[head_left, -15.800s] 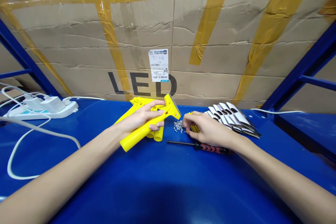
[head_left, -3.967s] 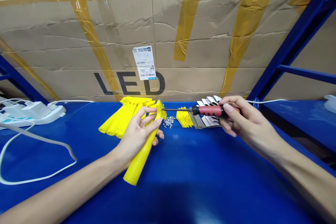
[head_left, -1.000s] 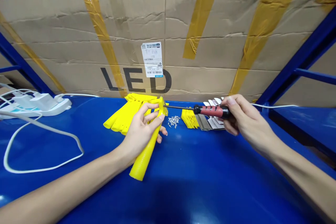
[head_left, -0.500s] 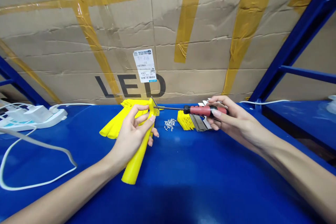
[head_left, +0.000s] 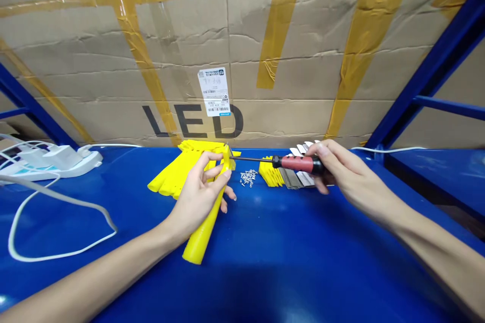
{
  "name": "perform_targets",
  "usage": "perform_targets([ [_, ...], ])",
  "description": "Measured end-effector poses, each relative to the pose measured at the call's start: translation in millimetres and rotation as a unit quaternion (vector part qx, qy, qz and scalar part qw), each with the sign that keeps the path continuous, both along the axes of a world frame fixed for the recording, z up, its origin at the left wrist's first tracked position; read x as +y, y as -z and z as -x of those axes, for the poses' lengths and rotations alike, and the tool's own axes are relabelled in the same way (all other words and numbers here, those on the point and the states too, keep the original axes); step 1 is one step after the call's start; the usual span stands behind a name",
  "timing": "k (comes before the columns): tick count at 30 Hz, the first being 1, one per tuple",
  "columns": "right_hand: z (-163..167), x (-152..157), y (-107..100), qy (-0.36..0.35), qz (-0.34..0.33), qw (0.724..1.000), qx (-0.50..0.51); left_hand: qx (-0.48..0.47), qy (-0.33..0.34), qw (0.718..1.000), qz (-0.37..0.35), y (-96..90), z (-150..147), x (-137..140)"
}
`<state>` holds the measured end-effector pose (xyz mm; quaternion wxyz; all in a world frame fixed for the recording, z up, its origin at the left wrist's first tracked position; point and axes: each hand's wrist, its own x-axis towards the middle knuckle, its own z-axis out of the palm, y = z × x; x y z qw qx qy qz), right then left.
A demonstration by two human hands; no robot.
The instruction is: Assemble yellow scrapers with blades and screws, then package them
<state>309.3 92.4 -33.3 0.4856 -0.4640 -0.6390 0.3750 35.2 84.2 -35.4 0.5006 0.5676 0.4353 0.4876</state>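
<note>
My left hand [head_left: 197, 197] is closed around a yellow plastic handle [head_left: 201, 242], which slants with its wide end toward me. A thin dark edge shows at its flat top. In my right hand [head_left: 346, 169] is a screwdriver [head_left: 297, 163] with a red and black grip, held level by the butt end. Its tip meets the head of the yellow handle; any screw there is too small to make out. Small silver screws [head_left: 248, 177] lie loose below the shaft. Behind my left hand, more yellow handles [head_left: 166, 176] are piled.
Small yellow pieces [head_left: 271, 173], flat grey pieces [head_left: 291, 178] and white pieces [head_left: 303, 149] lie in a row near the screwdriver. A white power strip [head_left: 81, 164] with cables is at the left. A large taped cardboard box [head_left: 303, 106] stands behind the blue table [head_left: 273, 262].
The view has shifted slightly. My right fingers have moved back toward the butt of the screwdriver, baring more of its red grip. The tip stays at the handle's head.
</note>
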Motion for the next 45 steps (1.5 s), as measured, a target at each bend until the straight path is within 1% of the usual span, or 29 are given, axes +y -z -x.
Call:
perform_targets([
  [3, -1, 0, 0, -0.070, 0.009, 0.997, 0.037, 0.003, -0.008, 1.000, -0.011, -0.7, 2, 0],
  [4, -1, 0, 0, -0.081, 0.011, 0.996, 0.041, 0.003, -0.007, 1.000, -0.011, -0.6, 3, 0],
  [5, -1, 0, 0, -0.076, 0.012, 0.996, 0.040, 0.003, -0.004, 1.000, -0.010, -0.3, 3, 0],
  [8, 1, -1, -1, -0.024, 0.024, 0.999, 0.027, 0.003, 0.005, 1.000, 0.000, 0.2, 3, 1],
  [9, 2, -2, -2, -0.022, 0.027, 0.999, 0.033, 0.003, 0.005, 1.000, 0.000, 0.1, 3, 1],
  [12, 3, -4, -4, -0.077, 0.026, 0.995, 0.064, 0.005, 0.000, 1.000, -0.007, -0.8, 2, 1],
  [13, 3, -5, -5, -0.087, 0.025, 0.994, 0.067, 0.006, 0.000, 1.000, -0.008, -0.6, 2, 1],
  [14, 3, -5, -6, -0.082, 0.024, 0.995, 0.059, 0.007, 0.002, 1.000, -0.009, 0.0, 2, 1],
  [17, 4, -6, -7, -0.009, 0.023, 1.000, 0.007, 0.007, 0.014, 1.000, -0.003, 3.6, 3, 1],
  [18, 4, -6, -7, 0.008, 0.024, 1.000, 0.000, 0.008, 0.019, 1.000, 0.002, 4.6, 3, 1],
  [19, 3, -5, -7, 0.009, 0.027, 1.000, 0.004, 0.009, 0.021, 1.000, 0.007, 5.1, 3, 1],
  [21, 0, -4, -7, -0.026, 0.030, 0.999, 0.029, 0.013, 0.018, 1.000, 0.016, 4.5, 3, 1],
  [23, -5, -3, -6, -0.059, 0.015, 0.998, 0.026, 0.012, 0.015, 1.000, 0.014, 2.3, 2, 1],
  [26, -6, -3, -5, -0.055, -0.021, 0.998, -0.019, 0.012, 0.015, 1.000, 0.010, -1.6, 1, 1],
  [28, -1, -5, -5, -0.044, -0.015, 0.999, -0.002, 0.015, 0.013, 1.000, 0.007, -3.9, 0, 0],
  [31, 9, -8, -6, -0.034, 0.050, 0.995, 0.082, 0.019, 0.005, 1.000, -0.004, -6.4, 0, -1],
  [34, 16, -9, -5, -0.026, 0.131, 0.976, 0.169, 0.023, 0.002, 1.000, -0.014, -7.1, 1, -1],
  [38, 16, -5, -1, -0.017, 0.208, 0.952, 0.225, 0.028, 0.008, 0.999, -0.034, -5.6, 5, -1],
  [40, 16, -3, 0, -0.012, 0.245, 0.935, 0.255, 0.032, 0.012, 0.998, -0.048, -5.5, 6, -2],
  [45, 19, -1, -2, -0.026, 0.341, 0.885, 0.317, 0.036, 0.006, 0.997, -0.074, -7.1, 7, -4],
])
